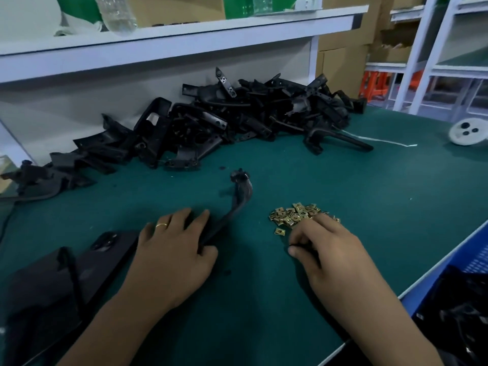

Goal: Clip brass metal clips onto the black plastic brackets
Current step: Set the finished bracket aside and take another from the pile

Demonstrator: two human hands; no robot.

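On the green surface [330,180], near the front edge, both hands work close together. The left hand [174,249] lies over the near end of one black bracket [237,199], its fingers [182,215] curled over the part and the thumb against it, so it holds the bracket down on the mat. This bracket runs from the hand toward the far side and ends in a bent head, with bare mat around the head. The right hand [324,247] rests at the near side of the clips [295,215], a small brass heap just right of the bracket. Its fingers are bent and the thumb meets the forefinger; if a clip is between them, I cannot tell. One clip [280,231] lies apart at the near left side of the heap.

Between the two hands there is a strip of bare mat. Right of the heap the mat is open up to the front edge, which runs diagonally from the near middle to the far right. Below this edge stands a blue crate [470,262] with dark parts inside.

Far from the hands, a long pile of brackets [237,120] lies against the white back panel, and open mat separates it from the held bracket. A dark case [52,286] lies at the near left. A white round part [467,132] lies at the far right. Above the pile a white shelf [184,35] carries a plastic bottle [116,14].
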